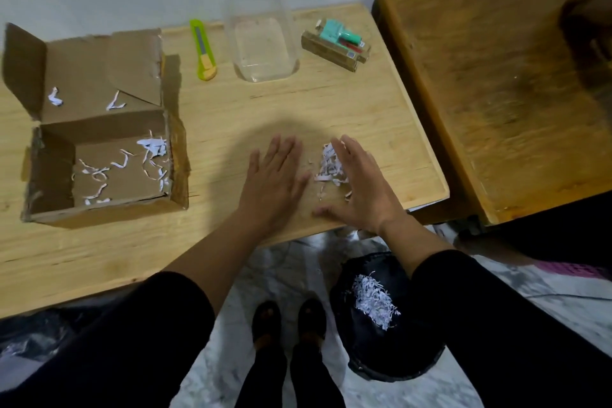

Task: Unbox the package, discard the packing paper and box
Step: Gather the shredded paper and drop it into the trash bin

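An open cardboard box stands at the left of the light wooden table, its flaps up and a few white paper shreds on its floor. A small heap of shredded paper lies near the table's front edge. My left hand rests flat on the table just left of the heap, fingers spread. My right hand lies flat on the heap's right side, fingers over some shreds. Neither hand grips anything. Below the table edge, a black bin holds a pile of white shreds.
A green and yellow box cutter, a clear plastic container and a teal item in its cardboard packaging lie along the table's far side. A darker wooden table adjoins on the right. My feet stand on the marbled floor.
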The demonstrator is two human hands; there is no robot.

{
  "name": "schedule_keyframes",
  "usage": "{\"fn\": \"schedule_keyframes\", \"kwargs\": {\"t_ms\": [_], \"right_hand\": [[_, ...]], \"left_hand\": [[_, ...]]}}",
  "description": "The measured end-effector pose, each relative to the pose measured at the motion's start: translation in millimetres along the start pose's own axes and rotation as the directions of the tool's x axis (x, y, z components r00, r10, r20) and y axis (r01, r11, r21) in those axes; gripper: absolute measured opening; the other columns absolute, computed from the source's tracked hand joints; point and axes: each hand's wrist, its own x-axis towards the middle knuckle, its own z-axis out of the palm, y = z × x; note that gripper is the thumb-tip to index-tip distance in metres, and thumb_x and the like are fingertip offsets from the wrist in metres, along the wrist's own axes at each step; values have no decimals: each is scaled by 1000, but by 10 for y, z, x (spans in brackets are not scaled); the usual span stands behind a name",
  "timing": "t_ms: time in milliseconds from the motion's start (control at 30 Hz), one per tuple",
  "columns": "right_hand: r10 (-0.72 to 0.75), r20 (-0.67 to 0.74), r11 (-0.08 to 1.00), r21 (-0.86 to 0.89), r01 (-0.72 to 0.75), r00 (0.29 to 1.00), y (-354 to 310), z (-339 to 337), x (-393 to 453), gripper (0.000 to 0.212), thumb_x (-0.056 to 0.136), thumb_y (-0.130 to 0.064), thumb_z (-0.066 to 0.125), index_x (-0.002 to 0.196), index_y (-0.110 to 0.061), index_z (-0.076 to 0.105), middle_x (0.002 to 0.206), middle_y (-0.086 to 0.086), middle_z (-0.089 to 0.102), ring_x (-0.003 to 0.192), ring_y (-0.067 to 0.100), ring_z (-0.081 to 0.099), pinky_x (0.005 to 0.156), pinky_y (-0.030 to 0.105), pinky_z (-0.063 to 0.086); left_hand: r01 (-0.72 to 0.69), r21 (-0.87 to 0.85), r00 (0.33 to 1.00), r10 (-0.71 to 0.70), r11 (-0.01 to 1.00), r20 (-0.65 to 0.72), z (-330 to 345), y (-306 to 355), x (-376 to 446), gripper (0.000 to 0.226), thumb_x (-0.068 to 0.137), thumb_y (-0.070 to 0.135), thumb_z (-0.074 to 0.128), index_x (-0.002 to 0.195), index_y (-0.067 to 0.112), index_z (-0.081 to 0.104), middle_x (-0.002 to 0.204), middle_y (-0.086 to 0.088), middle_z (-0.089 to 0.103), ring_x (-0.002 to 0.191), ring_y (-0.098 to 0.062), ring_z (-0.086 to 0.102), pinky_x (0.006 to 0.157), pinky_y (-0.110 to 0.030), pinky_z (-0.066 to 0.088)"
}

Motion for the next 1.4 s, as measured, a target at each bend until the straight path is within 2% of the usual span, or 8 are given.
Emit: {"fn": "schedule_keyframes", "kwargs": {"t_ms": [200,400,567,700,1000,1100,1200,1400], "right_hand": [[-172,-86,985,-25,170,981,-2,58,204,102,56,-75,61,141,-28,29,151,13,26,140,30,25,107,58,30],[-265,-98,956,-158,248,959,4,137,311,75,67,-74,53,133,-42,38,148,9,38,139,34,29,108,57,24],[-367,-119,922,-178,344,922,37,176,415,54,79,-63,52,126,-38,53,131,9,55,125,30,45,101,52,36],[-423,-204,905,-153,398,883,83,255,430,38,85,-50,55,114,-27,67,114,11,63,110,25,46,90,43,45],[-379,-420,923,-102,372,825,95,328,358,22,85,-25,61,94,-10,74,83,10,65,78,19,51,67,24,45],[-347,-455,937,-204,283,820,65,328,308,22,85,-26,58,80,-9,71,73,8,65,61,23,61,51,28,51],[-332,-453,926,-323,194,828,57,308,263,32,86,-33,54,66,-10,59,60,6,59,43,21,53,38,22,40],[-306,-445,907,-405,116,842,13,275,201,34,84,-36,47,60,-12,54,45,4,55,32,22,49,33,18,33]], "left_hand": [[230,-3,971,-229,973,-75,-78,-246,-117,60,93,41,13,148,18,8,159,0,9,146,-16,-3,116,-46,-4],[225,35,971,-221,974,-86,-62,-240,-100,56,96,37,16,148,19,6,159,1,8,146,-15,-2,117,-47,-2],[222,46,972,-218,974,-89,-50,-239,-94,58,94,39,14,148,18,8,158,0,10,146,-15,0,117,-48,-1],[216,48,973,-210,975,-96,-50,-239,-103,58,94,39,14,148,18,8,158,0,11,146,-15,1,117,-48,-1],[218,63,974,-213,974,-76,-77,-214,-122,56,97,37,16,148,18,5,159,1,7,146,-13,-3,117,-48,-3],[225,66,973,-220,972,-73,-80,-205,-121,55,98,35,20,148,17,6,159,1,7,146,-15,-2,118,-48,-3],[222,72,973,-216,972,-85,-84,-184,-125,55,98,34,21,148,17,7,159,1,8,146,-16,0,117,-49,-1],[187,62,977,-179,980,-116,-78,-159,-149,53,98,30,27,147,12,16,157,-4,17,146,-21,8,116,-50,5]]}}
